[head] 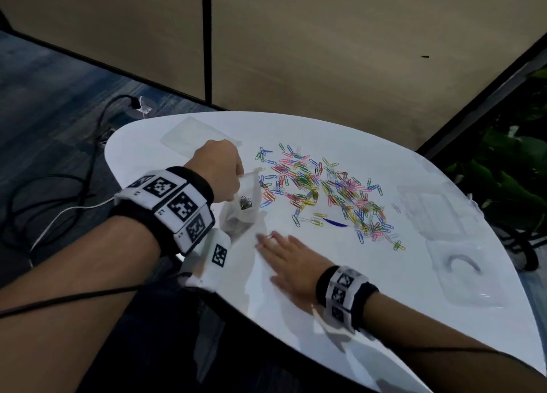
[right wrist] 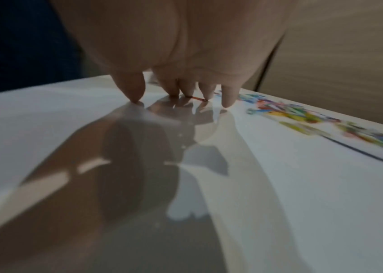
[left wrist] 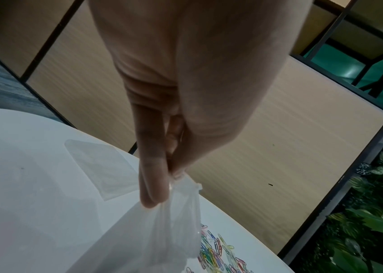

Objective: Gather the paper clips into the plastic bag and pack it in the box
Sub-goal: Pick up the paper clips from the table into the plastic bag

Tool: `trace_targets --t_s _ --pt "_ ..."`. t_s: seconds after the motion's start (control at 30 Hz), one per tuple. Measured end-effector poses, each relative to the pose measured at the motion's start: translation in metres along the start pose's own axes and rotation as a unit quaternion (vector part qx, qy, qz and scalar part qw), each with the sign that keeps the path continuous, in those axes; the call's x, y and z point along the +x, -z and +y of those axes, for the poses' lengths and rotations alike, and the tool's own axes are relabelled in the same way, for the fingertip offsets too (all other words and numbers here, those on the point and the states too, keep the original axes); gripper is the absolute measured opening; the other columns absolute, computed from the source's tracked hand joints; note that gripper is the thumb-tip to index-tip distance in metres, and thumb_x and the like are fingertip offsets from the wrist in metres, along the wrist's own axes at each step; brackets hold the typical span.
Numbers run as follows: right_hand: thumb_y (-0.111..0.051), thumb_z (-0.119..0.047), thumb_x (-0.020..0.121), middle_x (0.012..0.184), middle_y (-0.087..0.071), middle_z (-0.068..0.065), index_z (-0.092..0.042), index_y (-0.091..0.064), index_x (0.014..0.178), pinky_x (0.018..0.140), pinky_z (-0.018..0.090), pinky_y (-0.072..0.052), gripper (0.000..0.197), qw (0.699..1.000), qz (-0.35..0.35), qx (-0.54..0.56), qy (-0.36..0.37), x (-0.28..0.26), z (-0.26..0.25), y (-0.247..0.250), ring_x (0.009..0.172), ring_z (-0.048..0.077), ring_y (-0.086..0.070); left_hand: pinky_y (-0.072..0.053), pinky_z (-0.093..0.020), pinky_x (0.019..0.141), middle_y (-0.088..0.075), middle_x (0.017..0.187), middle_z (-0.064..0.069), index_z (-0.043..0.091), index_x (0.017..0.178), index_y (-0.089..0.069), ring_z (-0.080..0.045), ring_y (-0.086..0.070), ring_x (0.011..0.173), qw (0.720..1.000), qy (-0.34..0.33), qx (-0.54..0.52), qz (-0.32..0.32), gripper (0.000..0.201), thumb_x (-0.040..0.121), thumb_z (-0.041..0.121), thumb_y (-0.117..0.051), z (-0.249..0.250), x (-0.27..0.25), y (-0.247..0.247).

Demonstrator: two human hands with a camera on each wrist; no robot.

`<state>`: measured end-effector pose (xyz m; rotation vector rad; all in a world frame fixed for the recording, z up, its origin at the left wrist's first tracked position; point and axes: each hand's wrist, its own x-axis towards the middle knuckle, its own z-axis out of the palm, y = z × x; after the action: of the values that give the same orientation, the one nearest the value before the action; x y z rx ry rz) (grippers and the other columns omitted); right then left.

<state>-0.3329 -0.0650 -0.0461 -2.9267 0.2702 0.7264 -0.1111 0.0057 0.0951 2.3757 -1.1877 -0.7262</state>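
Several coloured paper clips [head: 319, 191] lie scattered across the middle of the white table [head: 370, 292]. My left hand [head: 236, 175] pinches the top edge of a small clear plastic bag [head: 240, 207], which hangs just left of the pile with a few clips in it. In the left wrist view the fingers [left wrist: 153, 192] hold the bag [left wrist: 162, 238] above the clips [left wrist: 214, 247]. My right hand [head: 266, 240] lies flat on the table below the pile with its fingers straight. In the right wrist view a red clip [right wrist: 196, 98] lies under the fingertips [right wrist: 136, 96].
A clear plastic box [head: 464, 274] lies at the table's right front edge, with another clear tray [head: 429, 212] behind it. A flat clear sheet [head: 195, 138] lies at the back left. Cables [head: 59, 203] run over the floor on the left, and plants [head: 515, 185] stand on the right.
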Motion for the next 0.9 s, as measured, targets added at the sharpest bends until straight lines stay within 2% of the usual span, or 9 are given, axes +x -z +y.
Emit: trace_targets --t_s 0.2,0.3,0.4,0.43,0.5,0.57,0.67,0.77,0.9 --pt "-0.027 -0.025 0.103 0.164 0.014 -0.001 -0.028 0.002 0.155 0.121 0.056 -0.005 0.06 0.987 0.066 -0.018 -0.146 0.03 0.061 0.008 0.15 0.03 0.014 -0.063 -0.039 0.086 -0.078 0.092 -0.011 0.006 0.104 -0.078 -0.024 -0.077 0.083 1.0 0.002 -0.002 -0.001 0.024 0.089 -0.003 -0.061 0.004 0.002 -0.003" --pt "-0.035 -0.016 0.099 0.164 0.012 -0.004 -0.032 -0.001 0.154 0.118 0.062 -0.009 0.067 0.975 0.05 0.026 -0.216 0.047 0.079 0.017 0.15 0.037 0.01 -0.063 -0.039 0.086 -0.078 0.092 -0.011 0.007 0.102 -0.078 -0.025 -0.076 0.085 1.0 -0.002 0.004 -0.007 0.025 0.089 -0.003 -0.061 0.006 0.002 -0.003" --pt "-0.054 -0.012 0.092 0.162 -0.011 0.001 -0.026 -0.011 0.153 0.109 0.057 -0.037 0.076 0.975 0.052 0.026 -0.213 0.059 0.096 0.013 0.144 0.043 -0.019 -0.062 -0.039 0.088 -0.078 0.096 -0.011 0.007 0.104 -0.078 -0.027 -0.076 0.089 1.0 -0.008 0.012 -0.007 0.025 0.089 -0.003 -0.061 0.006 0.002 -0.004" --pt "-0.061 -0.011 0.087 0.155 -0.028 0.006 -0.02 -0.022 0.15 0.101 0.05 -0.046 0.074 0.977 0.071 0.015 -0.199 0.062 0.1 0.011 0.134 0.043 -0.036 -0.062 -0.039 0.088 -0.078 0.096 -0.011 0.007 0.105 -0.078 -0.026 -0.076 0.089 1.0 -0.009 0.012 -0.008 0.025 0.089 -0.003 -0.061 0.007 0.001 -0.004" --pt "-0.062 -0.01 0.088 0.126 -0.056 0.012 -0.009 -0.051 0.133 0.086 0.04 -0.053 0.046 0.975 0.133 0.023 -0.178 0.063 0.102 0.014 0.107 0.036 -0.058 -0.062 -0.039 0.087 -0.078 0.094 -0.011 0.007 0.104 -0.078 -0.025 -0.076 0.088 1.0 -0.009 0.013 -0.009 0.024 0.09 -0.002 -0.06 0.008 0.001 -0.004" --pt "-0.053 -0.008 0.094 0.104 -0.065 0.014 -0.005 -0.067 0.114 0.079 0.035 -0.052 0.025 0.966 0.175 0.034 -0.187 0.058 0.101 0.02 0.093 0.033 -0.063 -0.062 -0.039 0.087 -0.079 0.092 -0.011 0.007 0.104 -0.077 -0.025 -0.076 0.087 1.0 -0.009 0.012 -0.01 0.025 0.09 -0.003 -0.058 0.009 0.0 -0.004" --pt "-0.052 -0.005 0.092 0.092 -0.068 0.011 -0.007 -0.074 0.097 0.074 0.028 -0.053 0.023 0.95 0.179 0.066 -0.249 0.046 0.102 0.027 0.081 0.026 -0.064 -0.062 -0.039 0.088 -0.079 0.092 -0.011 0.006 0.106 -0.076 -0.026 -0.076 0.087 1.0 -0.009 0.011 -0.011 0.027 0.09 -0.003 -0.057 0.011 -0.002 -0.005" --pt "-0.062 -0.009 0.089 0.083 -0.074 0.005 -0.011 -0.078 0.088 0.077 0.024 -0.055 0.017 0.879 0.233 0.246 -0.336 0.034 0.105 0.039 0.074 0.02 -0.066 -0.062 -0.04 0.088 -0.078 0.093 -0.011 0.006 0.106 -0.076 -0.026 -0.076 0.086 1.0 -0.007 0.01 -0.014 0.026 0.09 -0.003 -0.057 0.011 -0.002 -0.004" --pt "-0.077 -0.014 0.082 0.087 -0.077 0.005 -0.011 -0.078 0.095 0.083 0.032 -0.06 0.013 0.727 0.292 0.523 -0.336 0.022 0.101 0.075 0.082 0.02 -0.074 -0.062 -0.04 0.087 -0.078 0.093 -0.012 0.006 0.104 -0.077 -0.027 -0.076 0.085 1.0 -0.007 0.007 -0.016 0.026 0.09 -0.004 -0.057 0.01 -0.002 -0.003"
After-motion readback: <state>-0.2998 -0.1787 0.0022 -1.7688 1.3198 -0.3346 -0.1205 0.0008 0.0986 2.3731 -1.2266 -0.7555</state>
